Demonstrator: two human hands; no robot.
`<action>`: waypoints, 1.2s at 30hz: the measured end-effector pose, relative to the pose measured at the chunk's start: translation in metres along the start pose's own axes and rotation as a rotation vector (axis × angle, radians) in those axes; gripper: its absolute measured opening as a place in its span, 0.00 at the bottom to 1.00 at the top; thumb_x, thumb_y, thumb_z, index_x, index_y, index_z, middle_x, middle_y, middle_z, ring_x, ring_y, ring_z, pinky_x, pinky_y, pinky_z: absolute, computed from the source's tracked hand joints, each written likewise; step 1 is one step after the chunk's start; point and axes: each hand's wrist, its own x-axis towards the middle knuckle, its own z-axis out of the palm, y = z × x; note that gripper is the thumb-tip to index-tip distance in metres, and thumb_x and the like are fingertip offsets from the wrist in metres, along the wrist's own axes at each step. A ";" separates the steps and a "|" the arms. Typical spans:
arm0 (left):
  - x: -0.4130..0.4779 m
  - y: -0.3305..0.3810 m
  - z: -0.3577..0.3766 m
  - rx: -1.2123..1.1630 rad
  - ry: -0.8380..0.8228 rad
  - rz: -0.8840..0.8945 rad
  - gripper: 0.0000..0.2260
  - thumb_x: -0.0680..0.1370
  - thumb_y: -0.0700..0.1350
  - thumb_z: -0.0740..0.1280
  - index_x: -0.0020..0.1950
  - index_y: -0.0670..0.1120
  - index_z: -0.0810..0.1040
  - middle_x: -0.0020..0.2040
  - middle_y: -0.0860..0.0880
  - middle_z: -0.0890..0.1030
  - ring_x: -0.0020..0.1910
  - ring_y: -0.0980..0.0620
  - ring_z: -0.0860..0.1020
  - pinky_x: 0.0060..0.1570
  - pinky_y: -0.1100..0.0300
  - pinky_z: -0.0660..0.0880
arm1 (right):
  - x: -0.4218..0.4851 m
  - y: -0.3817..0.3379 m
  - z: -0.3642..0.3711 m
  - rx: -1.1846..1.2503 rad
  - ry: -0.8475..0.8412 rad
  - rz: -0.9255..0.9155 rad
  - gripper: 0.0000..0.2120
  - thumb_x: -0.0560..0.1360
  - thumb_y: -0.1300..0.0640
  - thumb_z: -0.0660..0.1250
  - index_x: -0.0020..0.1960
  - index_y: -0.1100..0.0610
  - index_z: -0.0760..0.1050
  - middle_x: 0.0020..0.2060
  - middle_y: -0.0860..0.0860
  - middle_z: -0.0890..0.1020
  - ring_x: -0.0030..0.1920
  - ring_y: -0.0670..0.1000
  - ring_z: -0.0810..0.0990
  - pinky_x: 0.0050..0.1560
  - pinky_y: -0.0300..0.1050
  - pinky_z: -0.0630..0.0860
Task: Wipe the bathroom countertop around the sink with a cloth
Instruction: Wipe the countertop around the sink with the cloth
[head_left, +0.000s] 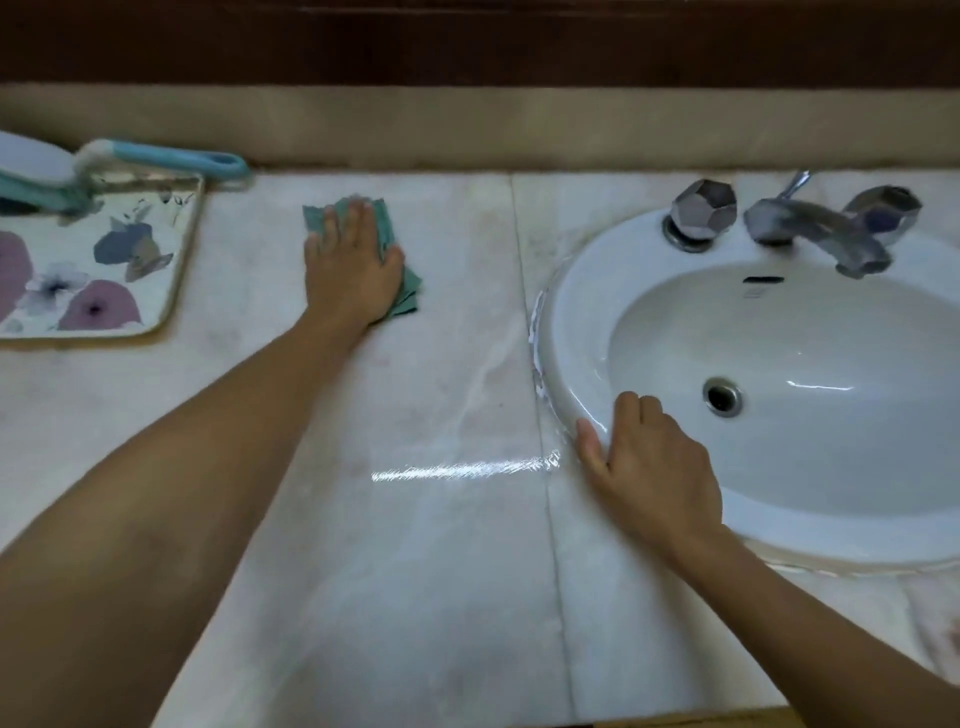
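Observation:
A green cloth lies flat on the pale marble countertop, left of the sink and near the back wall. My left hand presses down on it with the palm flat and fingers together, covering most of the cloth. The white oval sink is set into the counter on the right. My right hand rests on the sink's front left rim, fingers curled over the edge, holding nothing. A wet streak shines on the counter between the two arms.
A flowered tray sits at the far left with a teal-handled brush lying across its back edge. A chrome faucet with two faceted knobs stands behind the basin. A low backsplash runs along the back.

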 end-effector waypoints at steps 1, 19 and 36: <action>-0.004 0.002 0.001 -0.008 0.003 -0.036 0.29 0.81 0.55 0.49 0.79 0.44 0.51 0.80 0.45 0.52 0.78 0.42 0.51 0.73 0.43 0.52 | 0.001 0.001 0.000 -0.012 -0.005 0.002 0.22 0.76 0.39 0.47 0.48 0.57 0.67 0.42 0.54 0.73 0.40 0.59 0.76 0.31 0.48 0.64; -0.135 -0.034 -0.005 0.004 -0.062 0.233 0.30 0.79 0.60 0.51 0.79 0.51 0.53 0.79 0.52 0.54 0.78 0.49 0.50 0.73 0.46 0.56 | 0.014 -0.058 0.006 0.072 0.106 -0.184 0.31 0.71 0.49 0.58 0.72 0.59 0.64 0.72 0.62 0.64 0.72 0.64 0.61 0.67 0.60 0.56; -0.206 -0.162 -0.035 -0.026 0.078 -0.482 0.30 0.81 0.59 0.47 0.80 0.49 0.48 0.80 0.51 0.48 0.78 0.48 0.46 0.75 0.47 0.48 | 0.010 -0.100 0.028 0.157 -0.027 -0.310 0.29 0.77 0.42 0.52 0.76 0.49 0.59 0.77 0.52 0.56 0.77 0.56 0.51 0.72 0.52 0.50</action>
